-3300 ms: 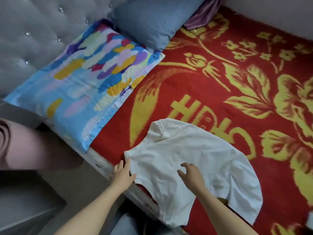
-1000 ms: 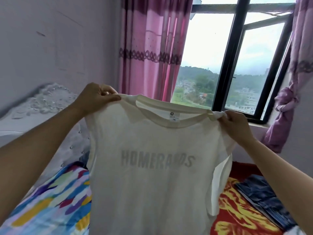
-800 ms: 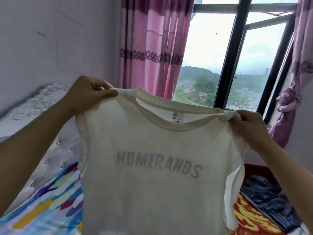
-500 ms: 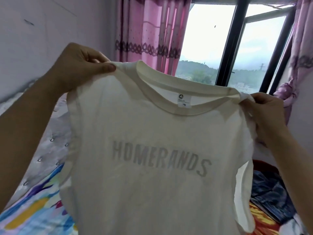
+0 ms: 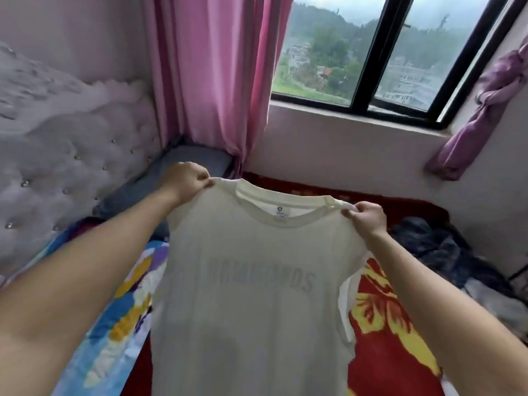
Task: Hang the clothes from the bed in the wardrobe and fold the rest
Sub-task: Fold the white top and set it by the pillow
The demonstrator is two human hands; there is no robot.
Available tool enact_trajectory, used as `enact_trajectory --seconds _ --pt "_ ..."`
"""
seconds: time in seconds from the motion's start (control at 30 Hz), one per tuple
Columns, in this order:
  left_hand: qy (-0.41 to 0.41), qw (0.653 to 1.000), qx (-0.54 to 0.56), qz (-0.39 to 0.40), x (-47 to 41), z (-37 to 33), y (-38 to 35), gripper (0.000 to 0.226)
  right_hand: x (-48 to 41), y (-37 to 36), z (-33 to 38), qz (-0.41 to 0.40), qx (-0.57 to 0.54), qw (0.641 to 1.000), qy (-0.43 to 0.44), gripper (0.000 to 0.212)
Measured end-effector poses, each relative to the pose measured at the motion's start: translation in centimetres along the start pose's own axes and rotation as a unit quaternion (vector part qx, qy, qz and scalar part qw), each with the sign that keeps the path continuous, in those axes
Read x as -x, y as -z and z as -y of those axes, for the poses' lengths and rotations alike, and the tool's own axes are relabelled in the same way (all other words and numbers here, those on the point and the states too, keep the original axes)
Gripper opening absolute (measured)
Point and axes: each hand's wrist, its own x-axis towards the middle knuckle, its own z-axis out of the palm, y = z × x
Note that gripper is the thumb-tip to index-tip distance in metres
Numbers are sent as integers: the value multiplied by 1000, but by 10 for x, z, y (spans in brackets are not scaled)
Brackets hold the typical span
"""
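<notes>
Left grip [image 5: 185, 181] and right grip [image 5: 368, 217] each pinch a shoulder of a cream lettered T-shirt [image 5: 248, 295]; either slackening could drop it crumpled.

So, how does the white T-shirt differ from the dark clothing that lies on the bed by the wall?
Colour: the white T-shirt is pale cream with faint grey lettering; the dark clothing is blue-black.
Pose: the white T-shirt hangs spread out in the air; the dark clothing lies crumpled on the red blanket.
Handling: the left hand and right hand pinch the white T-shirt's shoulders; nothing touches the dark clothing.
Both are clothes.
</notes>
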Motion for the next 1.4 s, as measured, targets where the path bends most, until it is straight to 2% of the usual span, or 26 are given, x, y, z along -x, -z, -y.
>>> enact_trajectory --seconds 0.13,0.23,0.57,0.67,0.8,0.9,1.03,1.1,1.2,1.3,1.4 --pt "69 993 10 92 -14 32 -91 22 -8 -47 -54 30 50 995 -81 32" --pt "101 984 21 143 -18 47 -136 24 -12 -73 -79 43 71 988 -126 32" --pt "156 975 77 140 -22 53 -188 21 -12 -110 -124 67 86 982 -156 35" --pt "185 967 115 128 -11 56 -198 19 -8 -115 -135 83 99 983 -129 24" --pt "177 972 127 91 9 57 -206 21 -1 -111 -151 108 103 986 -78 24" --pt "144 980 121 55 16 56 -202 23 0 -102 -155 118 96 988 -36 23" --pt "58 995 85 -4 5 51 -187 25 -13 -90 -146 73 144 985 55 31" --pt "12 998 51 -31 -10 49 -180 27 -26 -84 -140 40 214 966 140 34" --pt "-21 999 -1 -39 -47 50 -180 32 -60 -85 -132 -6 313 917 249 39" --pt "28 1000 -5 -14 -92 59 -214 29 -104 -114 -138 -30 335 906 258 35" --pt "97 995 18 36 -107 83 -283 24 -133 -166 -178 1 377 903 205 32"
